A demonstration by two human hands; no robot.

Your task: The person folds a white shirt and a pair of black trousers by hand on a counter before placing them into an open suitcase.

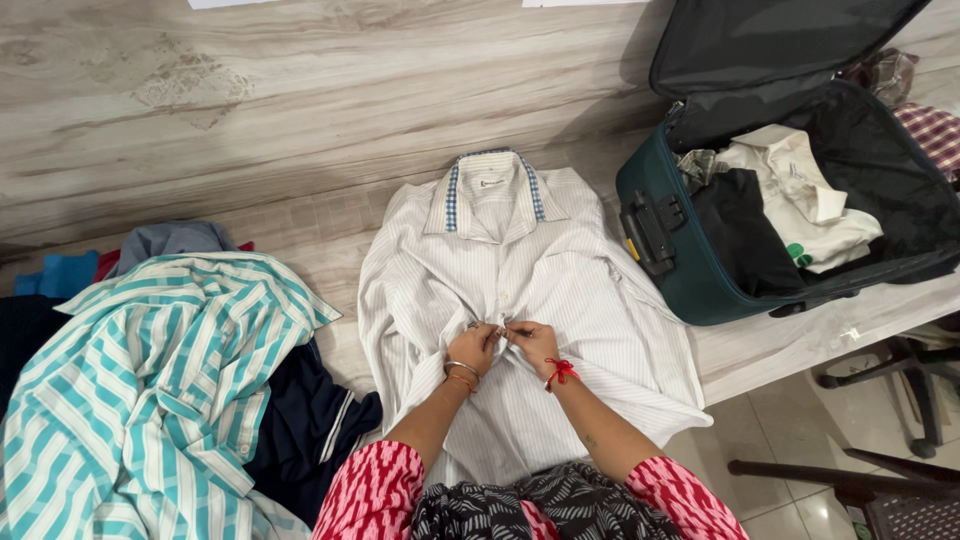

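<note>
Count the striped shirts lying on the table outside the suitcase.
2. A white pinstriped shirt lies in the middle under the left hand and right hand; a teal-and-white striped shirt tops the pile at left. Others may be hidden beneath that pile.

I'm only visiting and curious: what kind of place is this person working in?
Probably a room in a home, during packing. An open suitcase holding folded clothes sits on a wood-grain table, a heap of shirts lies alongside, and the floor is tiled.
</note>
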